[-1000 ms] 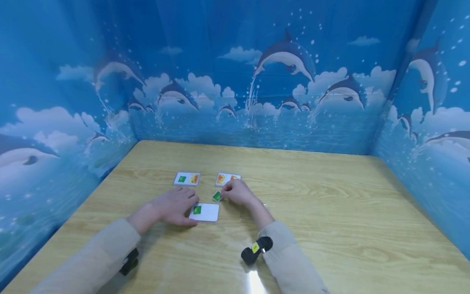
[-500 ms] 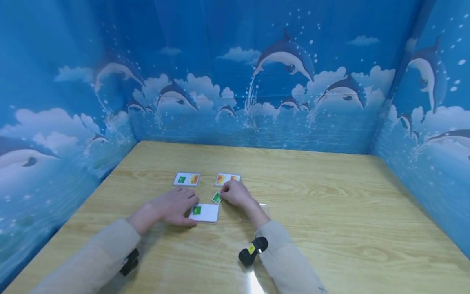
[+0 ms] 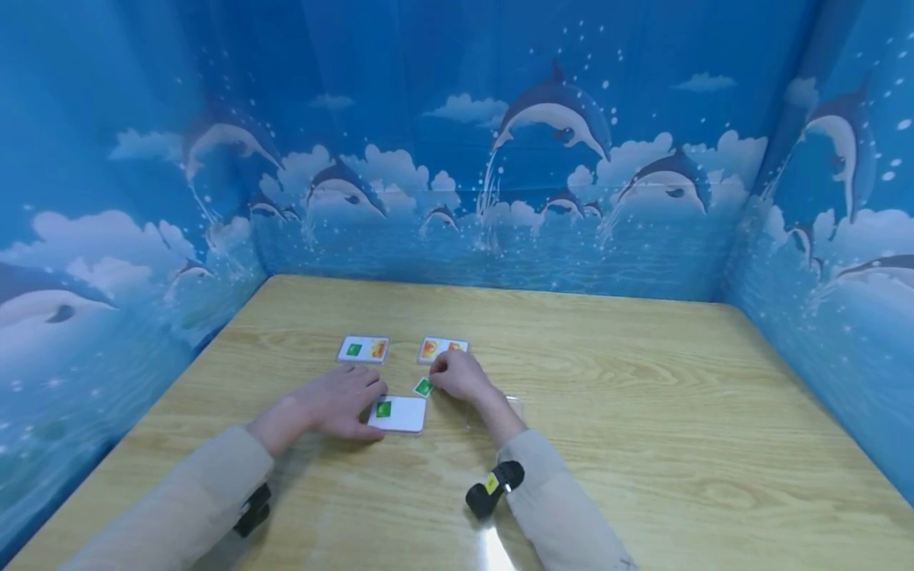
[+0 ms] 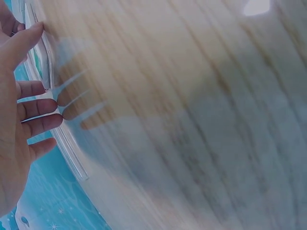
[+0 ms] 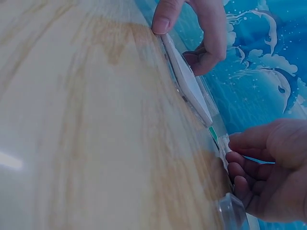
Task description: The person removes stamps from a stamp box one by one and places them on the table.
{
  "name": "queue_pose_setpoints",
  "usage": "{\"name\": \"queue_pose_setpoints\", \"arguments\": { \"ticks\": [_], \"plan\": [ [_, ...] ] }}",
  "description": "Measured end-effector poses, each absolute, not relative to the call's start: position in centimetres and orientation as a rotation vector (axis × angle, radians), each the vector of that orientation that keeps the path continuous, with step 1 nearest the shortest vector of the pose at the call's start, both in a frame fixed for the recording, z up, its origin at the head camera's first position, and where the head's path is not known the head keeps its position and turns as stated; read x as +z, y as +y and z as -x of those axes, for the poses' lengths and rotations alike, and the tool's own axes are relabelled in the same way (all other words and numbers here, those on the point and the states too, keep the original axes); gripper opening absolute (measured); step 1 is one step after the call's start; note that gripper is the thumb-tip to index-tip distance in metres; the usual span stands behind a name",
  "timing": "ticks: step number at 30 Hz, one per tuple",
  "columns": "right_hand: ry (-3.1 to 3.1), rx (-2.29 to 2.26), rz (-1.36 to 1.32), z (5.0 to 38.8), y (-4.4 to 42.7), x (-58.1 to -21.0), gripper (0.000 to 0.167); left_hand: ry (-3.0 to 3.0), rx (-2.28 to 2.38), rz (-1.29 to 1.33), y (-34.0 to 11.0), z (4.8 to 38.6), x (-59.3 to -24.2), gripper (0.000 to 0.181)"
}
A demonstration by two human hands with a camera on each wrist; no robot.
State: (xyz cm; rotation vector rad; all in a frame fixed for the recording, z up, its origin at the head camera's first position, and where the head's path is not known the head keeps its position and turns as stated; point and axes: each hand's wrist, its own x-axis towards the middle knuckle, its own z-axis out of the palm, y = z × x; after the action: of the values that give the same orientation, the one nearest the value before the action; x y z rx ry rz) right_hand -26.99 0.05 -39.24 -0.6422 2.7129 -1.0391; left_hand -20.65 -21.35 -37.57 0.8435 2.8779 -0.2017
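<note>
A white card (image 3: 408,415) with a green square (image 3: 383,409) at its left end lies on the wooden table. My left hand (image 3: 347,401) rests at its left end, thumb at the near corner and forefinger at the far corner. In the left wrist view, the other fingers (image 4: 39,107) of that hand are loosely extended by the tabletop. My right hand (image 3: 460,375) pinches the edge of a small green tile (image 3: 424,387) with a white border, just behind the card. In the right wrist view, the right hand (image 5: 276,167) has thumb and fingers together at the tile's edge.
Behind the hands lie a card with green and orange pictures (image 3: 362,349) and a card with orange pictures (image 3: 437,347). A clear plastic piece (image 3: 514,407) sits beside the right wrist. A blue dolphin-print curtain (image 3: 457,159) encloses the table (image 3: 643,412).
The small green tile has turned and shifted slightly in my right hand's fingers. The right forearm has moved a little left. My left hand stays at the white card.
</note>
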Motion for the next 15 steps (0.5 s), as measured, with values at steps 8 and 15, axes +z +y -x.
{"name": "queue_pose_setpoints", "arguments": {
  "ticks": [8, 15],
  "plan": [
    [2.64, -1.155, 0.68, 27.11, 0.48, -38.96, 0.009, 2.884, -0.148, -0.872, -21.79, 20.26, -37.22, 0.072],
    [2.553, -1.208, 0.716, 27.12, 0.42, -38.89, 0.011, 2.882, -0.15, -0.856, -21.94, 20.19, -37.26, 0.071]
  ]
}}
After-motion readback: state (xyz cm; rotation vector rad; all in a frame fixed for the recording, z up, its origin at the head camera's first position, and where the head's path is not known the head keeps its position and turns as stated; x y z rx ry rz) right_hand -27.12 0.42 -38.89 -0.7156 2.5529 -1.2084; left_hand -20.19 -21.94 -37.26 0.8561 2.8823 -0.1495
